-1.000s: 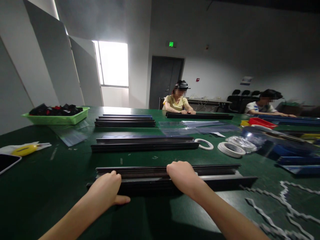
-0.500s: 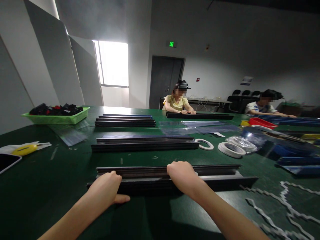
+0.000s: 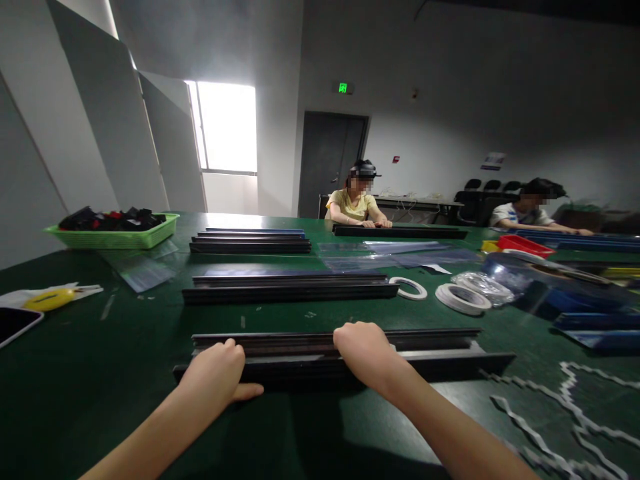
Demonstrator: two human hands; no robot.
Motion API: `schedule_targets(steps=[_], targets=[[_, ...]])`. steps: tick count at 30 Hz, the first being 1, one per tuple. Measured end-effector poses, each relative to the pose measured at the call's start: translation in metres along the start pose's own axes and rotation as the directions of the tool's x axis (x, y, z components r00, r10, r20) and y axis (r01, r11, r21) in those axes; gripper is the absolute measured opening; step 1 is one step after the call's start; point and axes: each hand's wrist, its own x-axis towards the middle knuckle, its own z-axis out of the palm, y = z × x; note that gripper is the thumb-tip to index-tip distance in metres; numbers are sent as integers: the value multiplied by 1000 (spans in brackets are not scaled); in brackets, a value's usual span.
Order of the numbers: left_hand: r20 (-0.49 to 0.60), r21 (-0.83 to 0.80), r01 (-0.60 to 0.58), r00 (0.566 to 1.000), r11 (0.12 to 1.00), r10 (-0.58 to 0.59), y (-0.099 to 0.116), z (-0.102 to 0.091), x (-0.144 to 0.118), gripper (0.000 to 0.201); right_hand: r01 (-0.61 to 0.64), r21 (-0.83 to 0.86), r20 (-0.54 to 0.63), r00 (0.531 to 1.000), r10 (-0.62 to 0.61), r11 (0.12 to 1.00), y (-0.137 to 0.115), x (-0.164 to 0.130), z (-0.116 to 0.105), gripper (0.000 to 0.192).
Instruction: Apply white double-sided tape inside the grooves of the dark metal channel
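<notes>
A long black channel-shaped strip (image 3: 440, 367) lies across the green table in front of me. My left hand (image 3: 214, 371) is closed over its left part, fingers curled inside and the thumb stretched along the near wall. Near the middle, my right hand (image 3: 367, 355) bends over the same strip with its fingers curled down into it; the fingertips are hidden. A pale band runs along the inside of the strip to the right of my right hand. Beyond it lies another black strip (image 3: 295, 293) of the same kind.
White tape rolls (image 3: 463, 299) and crumpled clear film lie to the right. Wavy white paper strips (image 3: 530, 427) are scattered at the near right. A green basket (image 3: 110, 240) of black parts stands at the left, a yellow-handled tool (image 3: 50, 299) nearer. Two people work across the table (image 3: 280, 440).
My left hand has shifted very slightly to the right along the strip, its thumb with it. My right hand and the black strip stay where they were.
</notes>
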Motion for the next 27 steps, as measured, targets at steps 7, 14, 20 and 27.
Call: schedule_targets(steps=[7, 14, 20, 27], targets=[[-69, 64, -58, 996, 996, 62, 8, 2, 3, 55, 10, 11, -14, 1000, -10, 1000, 1, 1, 2, 26], [-85, 18, -143, 986, 990, 144, 13, 0, 3, 49, -6, 19, 0, 1000, 6, 1000, 0, -1, -2, 27], [-34, -59, -75, 997, 995, 73, 15, -5, 1, 41, 6, 19, -13, 1000, -6, 1000, 1, -1, -1, 23], [28, -162, -15, 999, 987, 20, 18, -13, -5, 33, 2, 27, -31, 1000, -1, 1000, 4, 3, 3, 25]])
